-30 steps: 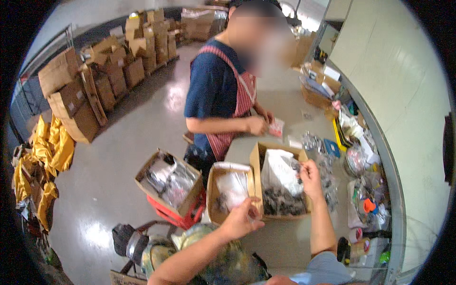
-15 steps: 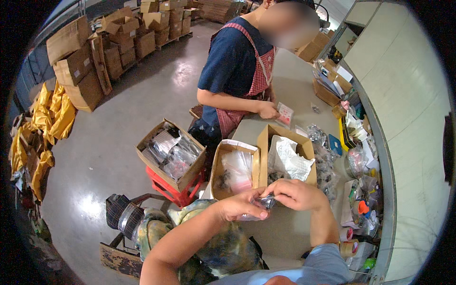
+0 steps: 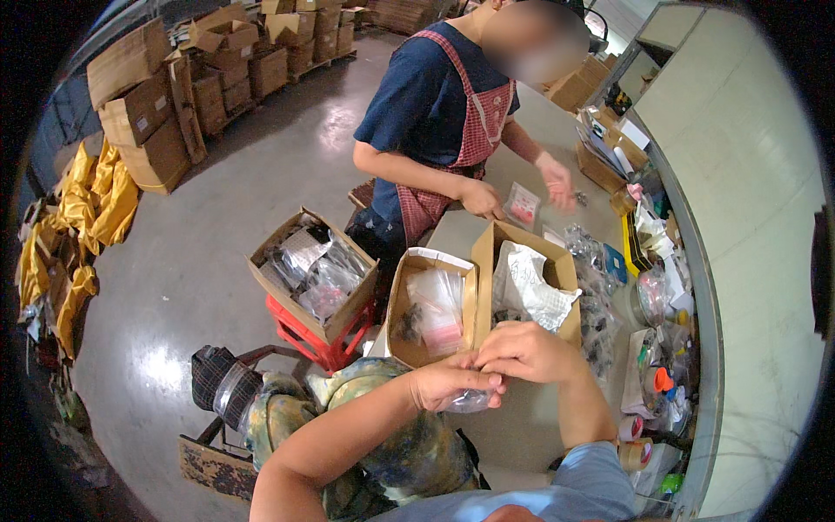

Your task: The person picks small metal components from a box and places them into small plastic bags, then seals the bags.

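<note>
My left hand (image 3: 442, 384) is closed round a small clear plastic bag (image 3: 470, 401), whose lower part bulges out below the fingers. The fingers of my right hand (image 3: 529, 351) are pinched together at the bag's upper edge, against my left fingertips; what lies right under them is hidden. Just beyond my hands stands a low cardboard box (image 3: 402, 285) with flat clear bags (image 3: 437, 300) that have a pinkish-red edge. Beside it, a taller cardboard box (image 3: 484, 252) holds crumpled white paper (image 3: 531, 283) with writing on it and dark small parts.
Across the table a co-worker (image 3: 426, 104) in a checked apron handles a small bag with red print (image 3: 523, 204). A filled carton (image 3: 300, 271) rests on a red stool (image 3: 323, 346) at the left. Bagged parts (image 3: 596, 304) and tape rolls (image 3: 635, 453) line the right side.
My right fingers have closed over the bag's top, and its dark glint is now covered. The co-worker's far hand has come out from the bag to the right; their bag lies lower.
</note>
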{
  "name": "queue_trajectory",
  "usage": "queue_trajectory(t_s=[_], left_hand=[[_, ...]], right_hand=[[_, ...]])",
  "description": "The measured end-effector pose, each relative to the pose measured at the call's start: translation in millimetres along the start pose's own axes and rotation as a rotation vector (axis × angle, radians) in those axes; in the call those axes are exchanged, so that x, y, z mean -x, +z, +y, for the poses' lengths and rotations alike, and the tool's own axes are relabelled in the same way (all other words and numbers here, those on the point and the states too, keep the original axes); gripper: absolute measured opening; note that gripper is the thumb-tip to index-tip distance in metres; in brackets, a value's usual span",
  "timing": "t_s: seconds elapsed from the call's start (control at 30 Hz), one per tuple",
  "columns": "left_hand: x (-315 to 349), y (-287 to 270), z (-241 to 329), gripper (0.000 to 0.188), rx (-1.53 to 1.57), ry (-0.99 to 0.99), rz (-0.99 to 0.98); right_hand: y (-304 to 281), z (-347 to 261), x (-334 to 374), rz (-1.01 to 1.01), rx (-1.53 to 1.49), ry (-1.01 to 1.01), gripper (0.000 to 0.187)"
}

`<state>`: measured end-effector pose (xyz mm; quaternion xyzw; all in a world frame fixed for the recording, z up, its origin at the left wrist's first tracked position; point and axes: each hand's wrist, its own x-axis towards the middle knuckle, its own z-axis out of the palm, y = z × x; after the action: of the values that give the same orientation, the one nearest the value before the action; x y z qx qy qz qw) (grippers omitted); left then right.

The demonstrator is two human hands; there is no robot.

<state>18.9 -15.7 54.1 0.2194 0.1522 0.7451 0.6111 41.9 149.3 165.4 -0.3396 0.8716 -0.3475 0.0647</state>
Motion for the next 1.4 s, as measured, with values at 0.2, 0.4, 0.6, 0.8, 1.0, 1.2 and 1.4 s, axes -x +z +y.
queue_trajectory(t_s=[0.2, 0.4, 0.6, 0.8, 1.0, 1.2, 1.4], left_hand=[[-4.8, -3.4, 12.0, 0.051, 0.228, 0.210, 0.056], [-3.0, 16.6, 18.2, 0.062, 0.012, 0.202, 0.173], [-0.2, -0.8, 13.5, 0.076, -0.005, 0.042, -0.045], [3.9, 6.2, 14.7, 0.080, -0.002, 0.098, 0.169], [-5.5, 0.7, 3.2, 0.066, -0.473, 0.185, 0.255], [-6.4, -8.0, 4.2, 0.052, -0.462, 0.188, 0.138], [7.4, 1.0, 6.3, 0.051, -0.262, -0.168, -0.005]], right_hand=[[3.3, -16.0, 14.9, 0.153, -0.032, 0.286, 0.020], [14.5, -15.8, 9.3, 0.107, 0.100, 0.152, 0.018], [12.9, -19.5, 10.1, 0.094, 0.046, 0.237, 0.016], [9.5, -8.7, 10.4, 0.380, -0.308, 0.430, 0.018], [24.7, -1.6, -5.0, 0.474, -0.988, 0.181, 0.041], [9.1, 3.9, 10.8, -0.020, -0.620, 0.068, 0.044], [4.4, 7.8, 2.1, -0.198, -0.881, 0.130, 0.045]])
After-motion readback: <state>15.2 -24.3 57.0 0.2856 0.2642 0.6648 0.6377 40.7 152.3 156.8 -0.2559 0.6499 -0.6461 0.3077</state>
